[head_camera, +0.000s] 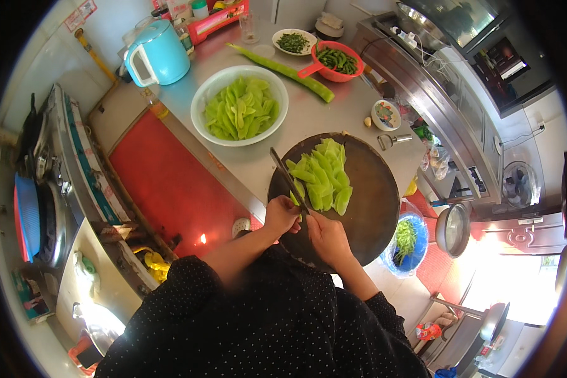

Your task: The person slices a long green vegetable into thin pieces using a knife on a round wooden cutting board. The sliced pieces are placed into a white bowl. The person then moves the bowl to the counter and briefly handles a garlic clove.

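My right hand point(330, 235) grips the handle of a kitchen knife point(286, 174), its dark blade pointing away from me above the left part of a round wooden chopping board point(371, 189). Close against the blade, my left hand point(283, 216) has its fingers curled on a small piece of green stem point(294, 198), mostly hidden by the fingers and knife. Thin pale-green vegetable slices point(323, 177) lie in an overlapping heap on the board, right of the blade. Beyond the board's left side, a white basin point(199, 120) holds many similar slices.
Behind the basin lies a long peeled green stem point(283, 72). A red strainer point(340, 75) of green peppers, a plate of chopped greens point(293, 42), a small bowl point(386, 115) and a peeler point(394, 139) are farther right. A blue kettle point(163, 54) stands back left; a lined bin point(418, 245) holds peelings.
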A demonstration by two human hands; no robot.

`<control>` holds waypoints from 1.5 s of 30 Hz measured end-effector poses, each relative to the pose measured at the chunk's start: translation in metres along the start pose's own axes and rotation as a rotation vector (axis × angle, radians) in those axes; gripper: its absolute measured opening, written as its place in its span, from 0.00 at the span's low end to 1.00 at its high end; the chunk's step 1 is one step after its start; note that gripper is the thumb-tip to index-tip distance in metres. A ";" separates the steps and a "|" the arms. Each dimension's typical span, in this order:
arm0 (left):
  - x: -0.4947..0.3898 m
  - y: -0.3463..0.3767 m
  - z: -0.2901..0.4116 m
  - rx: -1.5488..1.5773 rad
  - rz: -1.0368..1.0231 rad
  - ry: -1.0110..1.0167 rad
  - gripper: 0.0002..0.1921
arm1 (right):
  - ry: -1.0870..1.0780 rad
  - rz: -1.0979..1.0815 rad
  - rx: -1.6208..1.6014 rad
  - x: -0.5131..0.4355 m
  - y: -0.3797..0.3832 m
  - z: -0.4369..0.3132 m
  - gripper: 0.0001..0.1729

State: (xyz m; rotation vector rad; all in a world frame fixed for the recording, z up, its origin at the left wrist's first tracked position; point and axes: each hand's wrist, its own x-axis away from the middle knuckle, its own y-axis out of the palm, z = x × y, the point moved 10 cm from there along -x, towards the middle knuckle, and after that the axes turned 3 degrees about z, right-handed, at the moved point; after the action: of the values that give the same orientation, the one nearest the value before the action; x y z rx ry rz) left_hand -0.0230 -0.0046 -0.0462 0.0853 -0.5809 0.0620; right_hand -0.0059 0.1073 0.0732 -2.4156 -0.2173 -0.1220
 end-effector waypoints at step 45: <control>0.010 0.008 -0.005 -0.360 -0.165 -0.036 0.15 | 0.050 -0.016 -0.052 0.019 0.003 0.014 0.14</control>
State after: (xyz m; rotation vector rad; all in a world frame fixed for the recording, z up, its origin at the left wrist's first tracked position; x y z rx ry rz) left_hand -0.0123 0.0042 -0.0439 -0.2161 -0.6108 -0.2051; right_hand 0.0139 0.1169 0.0632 -2.4596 -0.2137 -0.1970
